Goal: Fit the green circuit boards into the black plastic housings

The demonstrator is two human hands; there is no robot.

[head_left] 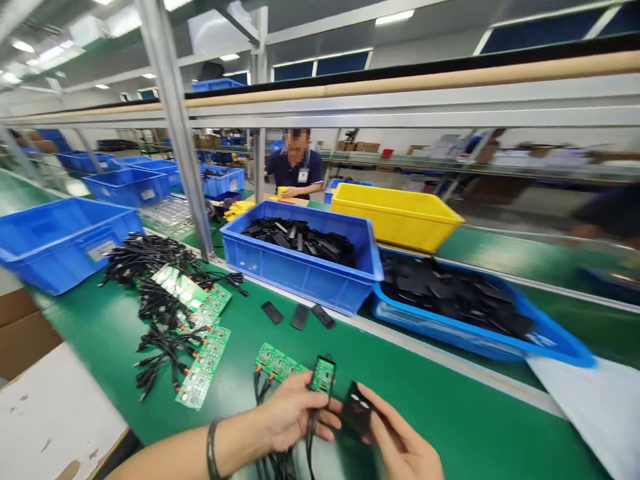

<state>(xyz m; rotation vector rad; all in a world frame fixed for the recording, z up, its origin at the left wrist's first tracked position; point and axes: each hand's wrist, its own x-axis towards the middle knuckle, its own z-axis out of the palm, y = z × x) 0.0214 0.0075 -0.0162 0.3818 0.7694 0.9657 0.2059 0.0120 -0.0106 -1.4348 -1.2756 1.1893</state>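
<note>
My left hand [293, 410] grips a small green circuit board [323, 375] set in a black plastic case, with black cables hanging down below it. In my right hand [403, 443] is a dark plastic cover [357, 410] with two light spots on it, held close to the board but apart from it. A strip of green circuit boards [277, 362] with black leads lies on the table just beyond my left hand. Farther back, three small black plastic pieces [299, 317] lie in a row.
A blue bin [300, 267] of black parts stands ahead, with another blue bin [450, 327] at right and a yellow bin [395, 217] behind. Black cables [150, 260] and circuit boards [203, 370] pile up at left by a metal post [175, 120]. Across the line sits a co-worker [295, 167].
</note>
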